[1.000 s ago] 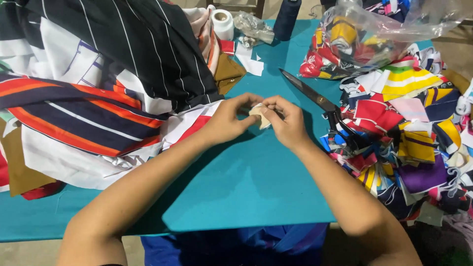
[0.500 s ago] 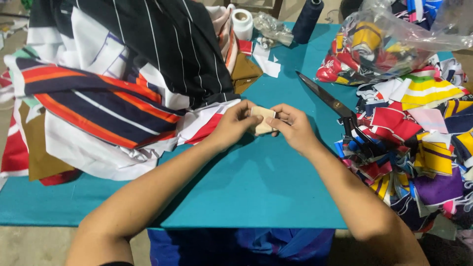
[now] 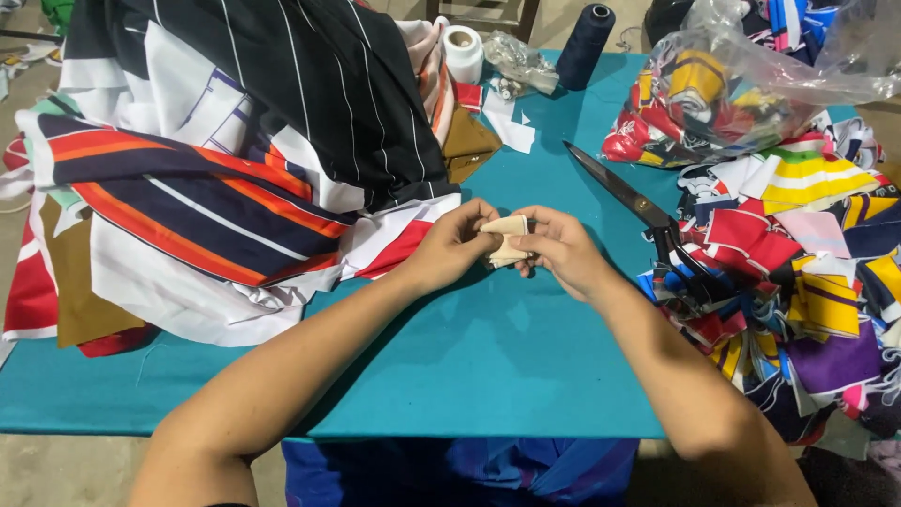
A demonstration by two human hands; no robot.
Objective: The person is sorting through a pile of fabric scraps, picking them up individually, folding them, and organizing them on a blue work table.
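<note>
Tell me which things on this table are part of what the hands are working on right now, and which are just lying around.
In hand:
left hand and right hand, both pinching the small beige fabric piece

Lying about:
black scissors
dark thread cone
white tape roll
striped fabric pile
colourful scrap pile
clear bag of scraps
teal table
</note>
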